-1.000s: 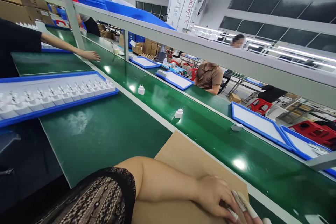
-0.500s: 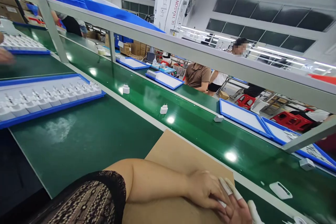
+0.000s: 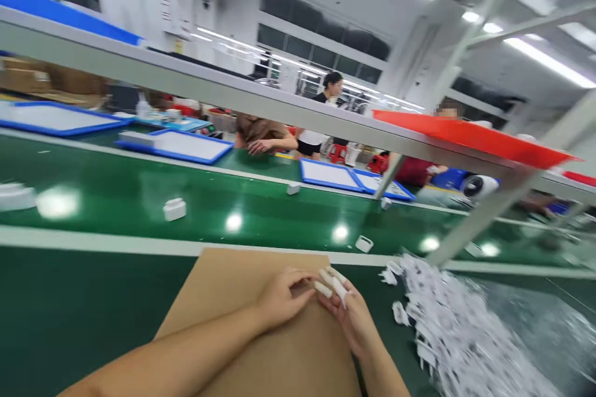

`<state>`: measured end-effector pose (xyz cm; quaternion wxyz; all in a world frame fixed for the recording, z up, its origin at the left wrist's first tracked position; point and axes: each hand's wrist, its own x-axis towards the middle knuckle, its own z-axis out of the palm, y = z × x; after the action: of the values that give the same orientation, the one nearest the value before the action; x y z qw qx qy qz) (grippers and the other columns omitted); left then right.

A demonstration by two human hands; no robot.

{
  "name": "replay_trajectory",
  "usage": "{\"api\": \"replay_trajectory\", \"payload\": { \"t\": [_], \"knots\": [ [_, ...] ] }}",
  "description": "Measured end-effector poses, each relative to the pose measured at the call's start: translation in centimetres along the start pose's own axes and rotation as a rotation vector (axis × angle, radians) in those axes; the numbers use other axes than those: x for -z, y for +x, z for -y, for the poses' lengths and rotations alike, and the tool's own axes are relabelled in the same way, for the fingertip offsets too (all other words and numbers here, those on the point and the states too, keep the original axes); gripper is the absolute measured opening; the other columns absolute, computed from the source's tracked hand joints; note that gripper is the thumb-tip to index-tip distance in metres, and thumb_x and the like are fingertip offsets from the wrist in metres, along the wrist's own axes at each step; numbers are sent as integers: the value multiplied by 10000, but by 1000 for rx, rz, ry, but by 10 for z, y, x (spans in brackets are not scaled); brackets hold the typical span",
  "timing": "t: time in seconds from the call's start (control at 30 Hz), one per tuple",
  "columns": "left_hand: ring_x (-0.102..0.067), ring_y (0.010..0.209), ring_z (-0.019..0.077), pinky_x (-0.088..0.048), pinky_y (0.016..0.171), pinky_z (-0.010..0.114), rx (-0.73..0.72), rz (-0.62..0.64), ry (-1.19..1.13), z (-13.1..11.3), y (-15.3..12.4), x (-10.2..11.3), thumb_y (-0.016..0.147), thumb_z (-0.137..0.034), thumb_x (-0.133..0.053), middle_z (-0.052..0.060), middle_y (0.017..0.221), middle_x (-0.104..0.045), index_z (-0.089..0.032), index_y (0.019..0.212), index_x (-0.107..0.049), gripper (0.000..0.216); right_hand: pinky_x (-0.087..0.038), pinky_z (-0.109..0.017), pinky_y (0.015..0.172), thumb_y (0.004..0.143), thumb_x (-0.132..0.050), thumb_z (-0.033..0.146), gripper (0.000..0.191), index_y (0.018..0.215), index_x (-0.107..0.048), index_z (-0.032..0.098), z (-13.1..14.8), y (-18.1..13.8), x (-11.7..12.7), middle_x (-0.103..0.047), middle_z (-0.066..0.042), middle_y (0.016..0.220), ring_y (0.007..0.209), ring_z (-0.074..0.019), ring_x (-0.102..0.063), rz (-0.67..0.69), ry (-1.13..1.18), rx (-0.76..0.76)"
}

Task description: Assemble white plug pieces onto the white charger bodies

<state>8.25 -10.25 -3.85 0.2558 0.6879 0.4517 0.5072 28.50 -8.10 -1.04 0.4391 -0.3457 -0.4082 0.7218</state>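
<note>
The left hand (image 3: 285,298) reaches in over a sheet of brown cardboard (image 3: 288,363), its fingers curled and its thumb set a little apart from them; the right hand (image 3: 354,310) faces it from the other side, white covers (image 3: 339,291) on several fingers, perhaps to guard the skin or to keep marks off the plastic; the fingertips of the two come together, as if to work on something small between them, though blur and the fingers themselves hide the spot, so I cannot tell whether either hand grips anything; the cardboard lies on the green table under both forearms, probably as a clean, soft working surface; a heap of loose white plastic parts (image 3: 456,329) spreads over the table just to the right of the right forearm, seemingly put there to be within easy reach, with clear plastic film (image 3: 535,316) beside it, likely the bag they come in; past the cardboard's far edge runs a green belt (image 3: 261,223), where a white housing (image 3: 174,209) and a hollow-looking white piece (image 3: 364,244) sit well apart; blue-edged trays (image 3: 189,146) line its far side, handy for the co-worker in brown (image 3: 263,129) there.
</note>
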Motion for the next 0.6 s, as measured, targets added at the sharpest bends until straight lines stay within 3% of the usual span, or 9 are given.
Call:
{"api": "replay_trajectory", "payload": {
  "t": [0.17, 0.43, 0.6],
  "knots": [
    [-686, 982, 224, -575, 919, 390, 120, 41, -47, 13, 2, 0, 894, -379, -650, 100, 1140, -718, -227, 1166, -748, 327, -467, -410, 1025, 605, -892, 464, 781, 1279, -662, 145, -2, 6, -8, -734, -168, 1178, 1161, -303, -678, -104, -34, 5],
    [-693, 1004, 257, -588, 952, 432, 129, 36, -29, 21, 5, 1, 855, -514, -662, 108, 1146, -720, -224, 1153, -758, 426, -468, -366, 973, 646, -835, 529, 815, 1347, -633, 166, -10, 11, -14, -736, -118, 1176, 1196, -289, -646, -92, -113, 26],
    [-668, 1107, 312, -545, 1030, 511, 91, 19, 44, 29, 9, 2, 774, -587, -716, 118, 1275, -669, -235, 1221, -714, 569, -491, -338, 893, 679, -814, 461, 726, 1308, -666, 131, -12, 16, -14, -756, -112, 1013, 1023, -262, -695, -84, -104, 31]
  ]
}}
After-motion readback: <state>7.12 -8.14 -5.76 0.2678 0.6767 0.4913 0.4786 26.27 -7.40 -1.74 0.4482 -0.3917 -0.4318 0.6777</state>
